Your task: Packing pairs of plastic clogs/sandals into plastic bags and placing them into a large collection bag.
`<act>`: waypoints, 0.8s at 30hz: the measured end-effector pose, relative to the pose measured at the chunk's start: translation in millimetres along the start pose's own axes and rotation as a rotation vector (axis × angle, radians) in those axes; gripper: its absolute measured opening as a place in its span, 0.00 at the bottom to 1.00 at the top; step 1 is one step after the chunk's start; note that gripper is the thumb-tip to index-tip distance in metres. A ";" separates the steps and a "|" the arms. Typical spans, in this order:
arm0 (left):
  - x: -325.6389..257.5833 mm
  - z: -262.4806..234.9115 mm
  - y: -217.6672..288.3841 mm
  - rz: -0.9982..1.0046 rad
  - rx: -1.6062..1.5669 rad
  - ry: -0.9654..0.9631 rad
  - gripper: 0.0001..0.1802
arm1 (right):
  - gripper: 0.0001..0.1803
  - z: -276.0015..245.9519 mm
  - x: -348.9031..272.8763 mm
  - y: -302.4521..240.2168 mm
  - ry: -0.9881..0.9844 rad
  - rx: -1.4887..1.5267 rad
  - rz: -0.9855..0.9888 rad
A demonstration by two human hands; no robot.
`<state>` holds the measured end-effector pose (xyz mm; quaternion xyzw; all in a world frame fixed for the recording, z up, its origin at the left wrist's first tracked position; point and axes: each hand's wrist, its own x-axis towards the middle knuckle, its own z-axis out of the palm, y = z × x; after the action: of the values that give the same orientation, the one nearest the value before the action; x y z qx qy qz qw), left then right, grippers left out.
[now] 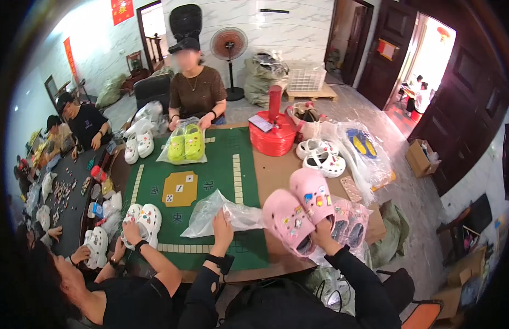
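Left hand [223, 233] fingers pinch clear bag [199, 218] over worktop [271, 181], right hand [323, 237] fingers clamp pink clogs [290, 219] heel-end, above its right side; lopsided one-handed grip could drop one.

A brown counter [273, 172] carries a green mat [224, 164] over much of its top. The mat shows a gold panel [189, 196] with three dice faces, dark lettering, and rows of pale tiles [238, 178]; whether these are printed or loose is hard to tell. A clear plastic bag [208, 218] spreads across its near part. White clogs [150, 219] sit at the near left, another white pair [139, 146] at the far left corner, and lime clogs [187, 143] in plastic along the far side. On the brown part stands a red drum [272, 141], with white strapped clogs [325, 163], bagged blue-and-yellow shoes [364, 143] and a pink spotted card [351, 189] to its right.
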<state>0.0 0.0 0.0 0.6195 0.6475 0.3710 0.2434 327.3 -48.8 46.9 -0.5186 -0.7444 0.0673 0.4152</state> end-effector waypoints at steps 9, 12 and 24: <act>-11.7 27.0 11.5 0.075 -0.037 -0.025 0.17 | 0.22 18.2 -38.1 0.2 -0.425 0.183 -0.044; -19.0 32.3 -12.0 -0.110 0.033 -0.142 0.22 | 0.21 34.3 -40.1 -1.7 -0.585 0.387 0.058; -0.7 31.3 -17.7 -0.458 -0.625 -0.201 0.35 | 0.22 33.3 -55.6 -14.7 -0.733 0.444 -0.028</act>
<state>13.4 5.7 -32.9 0.3885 0.5977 0.4240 0.5585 300.4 -90.5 2.7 -0.3484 -0.8170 0.4001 0.2258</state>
